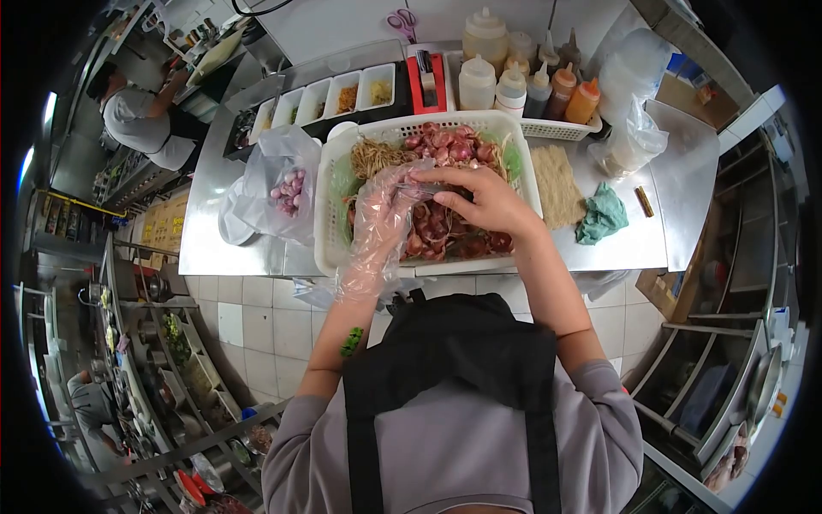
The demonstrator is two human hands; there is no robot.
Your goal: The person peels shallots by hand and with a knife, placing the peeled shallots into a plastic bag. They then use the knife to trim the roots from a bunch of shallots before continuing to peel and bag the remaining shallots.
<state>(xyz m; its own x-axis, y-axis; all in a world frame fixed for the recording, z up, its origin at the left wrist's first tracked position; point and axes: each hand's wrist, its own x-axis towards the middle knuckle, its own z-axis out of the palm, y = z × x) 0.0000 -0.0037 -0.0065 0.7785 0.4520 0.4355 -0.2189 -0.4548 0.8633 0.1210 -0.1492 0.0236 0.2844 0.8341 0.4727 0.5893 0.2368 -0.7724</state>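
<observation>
My left hand (383, 210) wears a loose clear plastic glove and hovers over the left half of a white plastic basket (322, 224). Its fingers point up and to the right, partly blurred by the crinkled plastic. From the right, my bare right hand (484, 195) reaches over the basket, thumb and fingers closed on the clear plastic at the glove's fingertips. Red shallots (445, 144) fill the basket beneath both hands, over a green net lining. A bunch of dry, straw-like stalks (377, 158) sits at its back left.
Left of the basket, a plastic bag (282, 163) holds peeled shallots. Behind are white food containers (317, 96), a red-framed dispenser (426, 84) and several sauce bottles (477, 84). A brown mat (556, 184) and green cloth (603, 212) lie right. A person (141, 120) stands far left.
</observation>
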